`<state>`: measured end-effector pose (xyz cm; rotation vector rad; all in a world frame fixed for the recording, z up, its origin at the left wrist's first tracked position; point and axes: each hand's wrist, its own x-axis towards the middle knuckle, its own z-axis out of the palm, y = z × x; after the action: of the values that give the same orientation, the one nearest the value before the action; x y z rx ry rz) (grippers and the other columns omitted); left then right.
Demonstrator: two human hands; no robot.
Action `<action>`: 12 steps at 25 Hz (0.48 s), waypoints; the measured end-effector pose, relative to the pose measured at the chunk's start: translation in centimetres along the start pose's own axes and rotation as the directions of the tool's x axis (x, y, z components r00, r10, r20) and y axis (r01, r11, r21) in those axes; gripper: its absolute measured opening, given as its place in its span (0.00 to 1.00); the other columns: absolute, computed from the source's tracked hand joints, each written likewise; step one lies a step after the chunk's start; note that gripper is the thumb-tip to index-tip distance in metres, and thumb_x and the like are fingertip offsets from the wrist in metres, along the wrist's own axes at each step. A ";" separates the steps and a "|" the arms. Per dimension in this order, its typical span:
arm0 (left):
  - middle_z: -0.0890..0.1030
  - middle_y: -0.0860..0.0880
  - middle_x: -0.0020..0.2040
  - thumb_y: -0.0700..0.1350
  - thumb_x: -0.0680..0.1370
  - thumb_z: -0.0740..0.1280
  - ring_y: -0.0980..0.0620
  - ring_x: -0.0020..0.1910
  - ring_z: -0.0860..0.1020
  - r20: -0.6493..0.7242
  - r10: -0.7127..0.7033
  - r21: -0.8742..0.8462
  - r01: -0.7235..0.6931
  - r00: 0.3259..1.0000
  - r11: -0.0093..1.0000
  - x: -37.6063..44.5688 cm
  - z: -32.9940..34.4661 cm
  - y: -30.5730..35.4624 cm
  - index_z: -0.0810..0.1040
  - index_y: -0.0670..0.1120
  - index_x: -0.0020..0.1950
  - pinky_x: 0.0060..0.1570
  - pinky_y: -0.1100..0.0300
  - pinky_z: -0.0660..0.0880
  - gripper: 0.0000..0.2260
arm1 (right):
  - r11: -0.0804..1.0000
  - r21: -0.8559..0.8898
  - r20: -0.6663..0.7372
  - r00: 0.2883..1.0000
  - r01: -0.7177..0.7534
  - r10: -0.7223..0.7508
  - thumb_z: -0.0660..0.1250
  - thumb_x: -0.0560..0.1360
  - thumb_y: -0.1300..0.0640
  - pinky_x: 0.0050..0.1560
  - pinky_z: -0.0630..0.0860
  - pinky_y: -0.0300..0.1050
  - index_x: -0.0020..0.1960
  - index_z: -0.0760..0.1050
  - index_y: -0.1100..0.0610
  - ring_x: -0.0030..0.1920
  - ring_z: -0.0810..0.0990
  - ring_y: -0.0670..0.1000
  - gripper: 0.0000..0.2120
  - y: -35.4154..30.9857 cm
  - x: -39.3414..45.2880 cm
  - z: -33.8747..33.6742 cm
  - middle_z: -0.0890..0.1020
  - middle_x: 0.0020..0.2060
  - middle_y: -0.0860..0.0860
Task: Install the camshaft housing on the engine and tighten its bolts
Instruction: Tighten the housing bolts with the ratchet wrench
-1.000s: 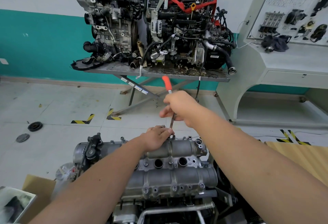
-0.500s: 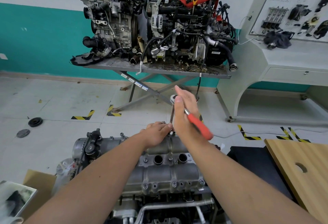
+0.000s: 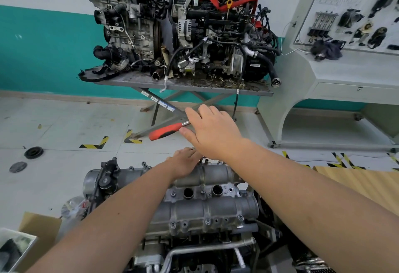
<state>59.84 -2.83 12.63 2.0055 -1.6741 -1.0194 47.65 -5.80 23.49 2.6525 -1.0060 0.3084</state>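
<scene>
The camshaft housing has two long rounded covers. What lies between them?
In the head view, between the two covers of the camshaft housing lies a flat strip with two round holes and small bolts.

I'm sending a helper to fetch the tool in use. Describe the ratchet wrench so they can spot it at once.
Start at the grey camshaft housing on the nearest engine. Above its far edge, the right hand holds the ratchet wrench. It is the only thing there with an orange-red handle, pointing left from a short silver shank.
</scene>
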 end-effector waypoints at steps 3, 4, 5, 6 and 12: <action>0.73 0.48 0.68 0.57 0.84 0.48 0.42 0.69 0.68 -0.005 0.022 0.016 -0.022 1.000 1.000 0.0 0.0 0.0 0.76 0.52 0.61 0.70 0.41 0.63 0.20 | 1.000 0.013 -0.025 1.000 0.012 -0.012 0.49 0.84 0.41 0.44 0.64 0.49 0.68 0.69 0.55 0.53 0.73 0.58 0.23 -0.6 0.0 -0.5 0.74 0.53 0.54; 0.73 0.48 0.68 0.58 0.84 0.48 0.42 0.69 0.68 -0.004 0.028 0.017 -0.028 1.000 0.999 0.1 0.1 -0.1 0.76 0.54 0.61 0.70 0.42 0.63 0.19 | 0.999 0.032 -0.012 1.000 -0.005 0.005 0.49 0.84 0.42 0.43 0.63 0.48 0.65 0.70 0.55 0.51 0.74 0.57 0.22 -0.8 0.1 -0.7 0.74 0.52 0.54; 0.72 0.50 0.69 0.59 0.84 0.48 0.43 0.70 0.67 -0.002 0.036 0.025 -0.035 0.999 0.999 0.2 0.1 -0.3 0.76 0.57 0.61 0.71 0.42 0.62 0.19 | 0.997 0.067 0.007 0.999 -0.040 0.040 0.49 0.84 0.43 0.42 0.64 0.48 0.63 0.72 0.55 0.50 0.75 0.57 0.21 -0.9 0.5 -1.0 0.75 0.51 0.54; 0.72 0.51 0.70 0.60 0.84 0.48 0.45 0.71 0.66 -0.002 0.048 0.034 -0.048 0.999 0.998 0.3 0.2 -0.4 0.76 0.60 0.61 0.72 0.42 0.61 0.19 | 0.987 0.123 0.057 0.994 -0.103 0.097 0.49 0.85 0.44 0.41 0.65 0.48 0.61 0.73 0.55 0.48 0.76 0.58 0.20 -0.8 1.2 -1.4 0.76 0.49 0.54; 0.69 0.53 0.72 0.63 0.83 0.47 0.45 0.75 0.61 0.004 0.051 0.093 -0.051 0.999 0.994 0.5 0.5 -1.0 0.75 0.65 0.64 0.73 0.42 0.57 0.20 | -0.106 0.767 0.639 0.734 -0.633 0.232 0.57 0.81 0.60 0.49 0.75 0.48 0.52 0.69 0.58 0.39 0.86 0.53 0.03 0.6 1.7 -2.5 0.81 0.30 0.51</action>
<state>60.21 -2.94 11.43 2.0086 -1.7955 -0.9422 48.19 -6.40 26.48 3.3279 -2.7023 1.1772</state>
